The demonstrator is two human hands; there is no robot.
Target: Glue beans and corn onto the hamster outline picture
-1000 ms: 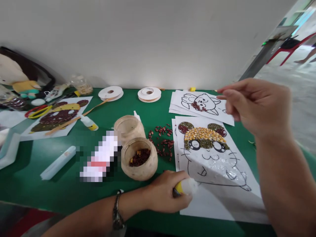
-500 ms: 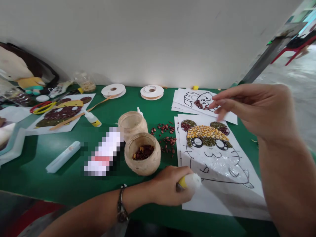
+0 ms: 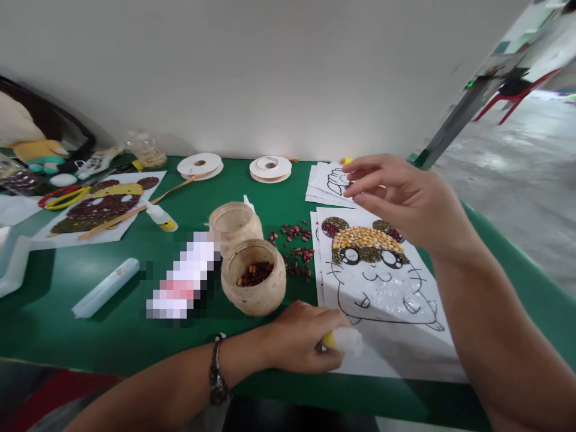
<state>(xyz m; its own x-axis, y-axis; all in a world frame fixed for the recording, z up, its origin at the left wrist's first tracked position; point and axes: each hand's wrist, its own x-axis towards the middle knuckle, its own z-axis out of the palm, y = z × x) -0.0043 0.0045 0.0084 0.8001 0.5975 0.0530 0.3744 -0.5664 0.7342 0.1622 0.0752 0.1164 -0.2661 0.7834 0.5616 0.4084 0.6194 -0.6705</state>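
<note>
My left hand (image 3: 302, 339) is wrapped round a small white glue bottle (image 3: 344, 340) with a yellow band, at the near left corner of a hamster drawing (image 3: 382, 282). The drawing's head is filled with corn and green and dark seeds, and its body shines with wet glue. My right hand (image 3: 398, 195) hovers above the top of that sheet, fingers loosely curled and pointing left, thumb near the forefinger. Whether anything is pinched there I cannot make out. A jar of dark red beans (image 3: 254, 284) stands just left of the sheet.
Loose red beans (image 3: 294, 249) lie between the jars and the sheet. A second, empty-looking jar (image 3: 234, 223), two tape rolls (image 3: 200, 165), another glue bottle (image 3: 161, 217), a finished seed picture (image 3: 96, 207), scissors (image 3: 65, 197) and more drawings (image 3: 326, 183) sit on the green table (image 3: 90, 336).
My right hand has moved left and down, from the far right to above the top of the hamster sheet. My left hand stays on the glue bottle.
</note>
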